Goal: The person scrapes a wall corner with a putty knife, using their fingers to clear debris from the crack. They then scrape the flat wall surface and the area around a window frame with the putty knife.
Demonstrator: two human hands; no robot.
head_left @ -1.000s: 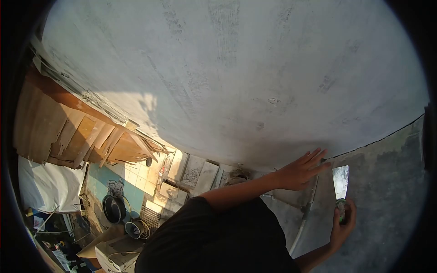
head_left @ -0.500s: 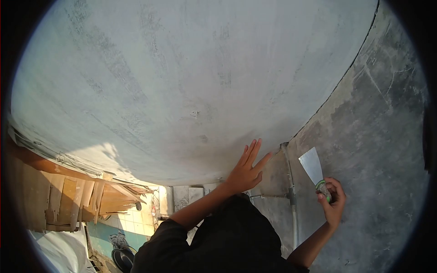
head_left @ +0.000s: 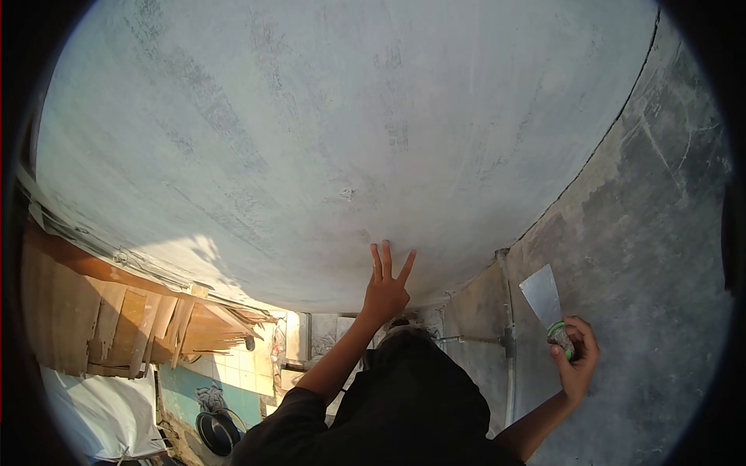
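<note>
My left hand (head_left: 388, 289) is at the lower middle of the pale plastered wall (head_left: 311, 140), its fingers spread and pointing up, the fingertips at or very near the surface. On the right, my right hand (head_left: 576, 359) is wrapped round the grey and green handle of a putty knife (head_left: 542, 295). The flat metal blade points up and to the left, in front of the darker grey wall (head_left: 645, 311). Whether the blade touches that wall, I cannot tell.
A cracked seam runs down the corner to a vertical pipe (head_left: 509, 365). At the lower left are broken wooden boards (head_left: 116, 326), a white sheet (head_left: 101, 412), a black bucket (head_left: 217, 433) and sunlit tiles (head_left: 233, 377).
My left hand has moved left along the pale wall, away from the corner. My right hand still holds the putty knife, and the view has shifted slightly.
</note>
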